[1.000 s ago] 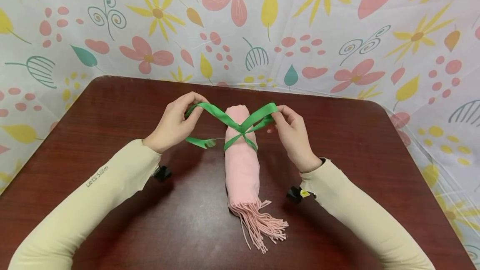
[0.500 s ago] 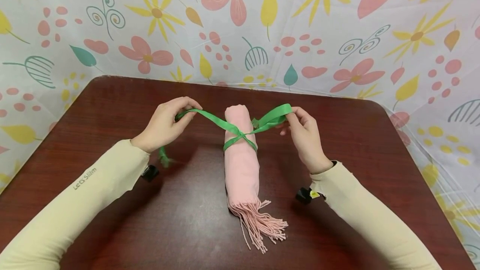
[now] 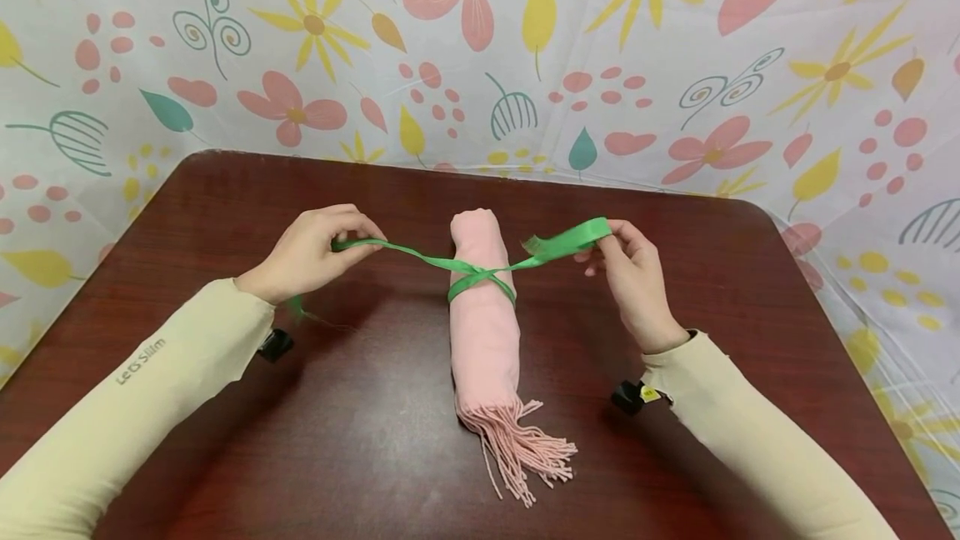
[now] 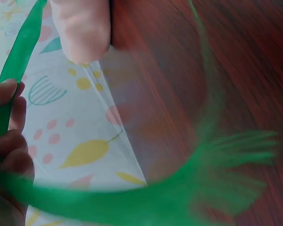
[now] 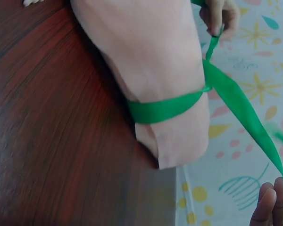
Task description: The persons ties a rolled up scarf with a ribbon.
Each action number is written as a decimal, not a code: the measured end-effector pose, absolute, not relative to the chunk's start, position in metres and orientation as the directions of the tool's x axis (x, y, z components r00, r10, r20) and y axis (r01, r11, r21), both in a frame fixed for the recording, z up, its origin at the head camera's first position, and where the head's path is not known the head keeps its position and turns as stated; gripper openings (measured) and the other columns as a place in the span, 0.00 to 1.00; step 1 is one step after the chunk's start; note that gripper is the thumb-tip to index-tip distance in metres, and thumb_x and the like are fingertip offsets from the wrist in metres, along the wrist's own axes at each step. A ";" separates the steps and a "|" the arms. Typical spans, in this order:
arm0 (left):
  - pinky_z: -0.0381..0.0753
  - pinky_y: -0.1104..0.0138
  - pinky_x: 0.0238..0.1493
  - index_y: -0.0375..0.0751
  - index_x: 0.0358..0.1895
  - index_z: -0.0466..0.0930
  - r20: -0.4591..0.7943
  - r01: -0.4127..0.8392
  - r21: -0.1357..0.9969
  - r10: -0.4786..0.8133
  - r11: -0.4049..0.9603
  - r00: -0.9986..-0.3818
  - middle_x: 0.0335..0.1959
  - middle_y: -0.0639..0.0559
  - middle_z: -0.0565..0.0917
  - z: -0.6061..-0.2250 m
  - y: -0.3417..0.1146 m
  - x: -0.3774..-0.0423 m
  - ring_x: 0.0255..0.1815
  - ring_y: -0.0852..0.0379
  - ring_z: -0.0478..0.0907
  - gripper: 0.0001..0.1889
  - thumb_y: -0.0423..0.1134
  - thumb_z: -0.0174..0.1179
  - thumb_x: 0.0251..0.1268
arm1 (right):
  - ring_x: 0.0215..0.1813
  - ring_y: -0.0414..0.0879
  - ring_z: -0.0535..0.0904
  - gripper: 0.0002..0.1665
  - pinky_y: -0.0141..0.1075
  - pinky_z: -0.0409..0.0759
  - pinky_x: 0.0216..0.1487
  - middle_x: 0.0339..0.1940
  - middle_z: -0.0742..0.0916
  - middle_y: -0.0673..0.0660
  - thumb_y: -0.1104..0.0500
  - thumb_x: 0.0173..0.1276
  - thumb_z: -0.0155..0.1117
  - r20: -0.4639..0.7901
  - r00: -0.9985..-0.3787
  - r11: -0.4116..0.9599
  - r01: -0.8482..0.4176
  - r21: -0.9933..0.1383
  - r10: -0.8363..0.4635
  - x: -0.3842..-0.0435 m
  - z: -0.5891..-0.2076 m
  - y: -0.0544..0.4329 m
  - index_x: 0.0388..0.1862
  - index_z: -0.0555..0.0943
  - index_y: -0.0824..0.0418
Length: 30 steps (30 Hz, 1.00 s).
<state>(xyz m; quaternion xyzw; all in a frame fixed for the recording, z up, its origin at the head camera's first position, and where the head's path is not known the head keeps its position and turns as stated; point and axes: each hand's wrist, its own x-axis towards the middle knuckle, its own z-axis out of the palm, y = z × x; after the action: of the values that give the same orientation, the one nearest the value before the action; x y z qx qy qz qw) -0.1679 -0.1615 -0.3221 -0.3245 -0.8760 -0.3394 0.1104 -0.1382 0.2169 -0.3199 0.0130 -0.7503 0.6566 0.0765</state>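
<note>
A rolled pink scarf (image 3: 486, 348) with a loose fringe lies on the table, its fringed end nearer me. Round its upper part runs a green ribbon (image 3: 480, 275), crossed on top of the roll. To the left of the scarf, my left hand (image 3: 311, 248) pinches one side of the ribbon between thumb and fingers; its frayed tail hangs below the hand, blurred in the left wrist view. My right hand (image 3: 633, 277) pinches the other side, doubled into a loop, out to the right. Both stretches are drawn outward from the crossing and raised off the table.
The dark reddish-brown wooden table (image 3: 360, 440) has rounded far corners. Right behind its far edge hangs a white flower-printed cloth (image 3: 645, 98). Small black wrist cameras (image 3: 628, 397) sit under both cuffs.
My hands have moved apart, left hand to the left and right hand to the right, both a bit lower. Two raised loops have flattened into stretched ribbon, and the crossing looks tighter. The scarf stays put.
</note>
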 end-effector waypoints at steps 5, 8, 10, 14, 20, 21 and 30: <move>0.68 0.70 0.29 0.51 0.36 0.84 0.398 0.642 0.496 0.504 0.584 -0.766 0.29 0.63 0.78 -0.322 -0.165 -0.167 0.27 0.65 0.68 0.05 0.35 0.65 0.61 | 0.32 0.39 0.81 0.14 0.28 0.78 0.31 0.30 0.85 0.50 0.56 0.73 0.55 0.187 -0.980 0.088 -0.181 -0.980 0.063 -0.134 -0.322 0.229 0.46 0.76 0.67; 0.70 0.69 0.29 0.50 0.37 0.85 0.384 0.636 0.492 0.507 0.595 -0.771 0.30 0.62 0.79 -0.322 -0.167 -0.167 0.27 0.66 0.69 0.05 0.34 0.65 0.61 | 0.33 0.40 0.81 0.14 0.29 0.78 0.32 0.29 0.86 0.51 0.55 0.73 0.56 0.200 -0.978 0.108 -0.192 -0.975 0.064 -0.133 -0.324 0.235 0.45 0.77 0.67; 0.70 0.69 0.30 0.50 0.37 0.85 0.374 0.631 0.490 0.509 0.602 -0.776 0.30 0.62 0.79 -0.323 -0.168 -0.166 0.28 0.67 0.70 0.05 0.34 0.65 0.61 | 0.33 0.40 0.81 0.14 0.30 0.79 0.32 0.29 0.86 0.50 0.55 0.73 0.56 0.183 -0.981 0.107 -0.176 -0.979 0.069 -0.132 -0.325 0.238 0.45 0.77 0.66; 0.72 0.68 0.30 0.50 0.37 0.85 0.348 0.615 0.503 0.509 0.607 -0.787 0.29 0.60 0.81 -0.324 -0.169 -0.166 0.28 0.67 0.72 0.05 0.34 0.65 0.61 | 0.33 0.40 0.82 0.13 0.30 0.79 0.32 0.28 0.86 0.50 0.55 0.72 0.58 0.176 -0.981 0.121 -0.165 -0.979 0.082 -0.132 -0.326 0.244 0.43 0.77 0.64; 0.73 0.69 0.30 0.49 0.37 0.85 0.317 0.603 0.532 0.520 0.595 -0.793 0.27 0.55 0.83 -0.324 -0.171 -0.165 0.27 0.66 0.73 0.05 0.34 0.64 0.61 | 0.31 0.38 0.82 0.11 0.29 0.79 0.32 0.27 0.86 0.48 0.56 0.70 0.60 0.162 -0.983 0.125 -0.150 -0.981 0.086 -0.129 -0.326 0.251 0.42 0.78 0.65; 0.73 0.69 0.30 0.49 0.37 0.85 0.315 0.603 0.536 0.523 0.590 -0.792 0.27 0.55 0.83 -0.324 -0.171 -0.165 0.27 0.66 0.74 0.05 0.34 0.65 0.61 | 0.31 0.38 0.82 0.11 0.29 0.79 0.32 0.27 0.86 0.48 0.56 0.70 0.61 0.159 -0.984 0.134 -0.147 -0.980 0.078 -0.129 -0.327 0.253 0.42 0.78 0.65; 0.74 0.70 0.31 0.48 0.37 0.85 0.310 0.606 0.535 0.531 0.588 -0.789 0.28 0.55 0.83 -0.329 -0.179 -0.163 0.29 0.67 0.74 0.05 0.34 0.65 0.61 | 0.34 0.38 0.81 0.15 0.27 0.79 0.34 0.30 0.85 0.45 0.54 0.70 0.60 0.125 -0.992 0.268 -0.114 -0.957 0.024 -0.124 -0.329 0.269 0.45 0.78 0.66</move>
<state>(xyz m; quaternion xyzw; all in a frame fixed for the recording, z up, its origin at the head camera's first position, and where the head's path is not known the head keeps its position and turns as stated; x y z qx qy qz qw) -0.1628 -0.1786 -0.3286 -0.3198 -0.8891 -0.3221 0.0585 -0.1244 0.2686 -0.3289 0.0282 -0.7943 0.6042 0.0571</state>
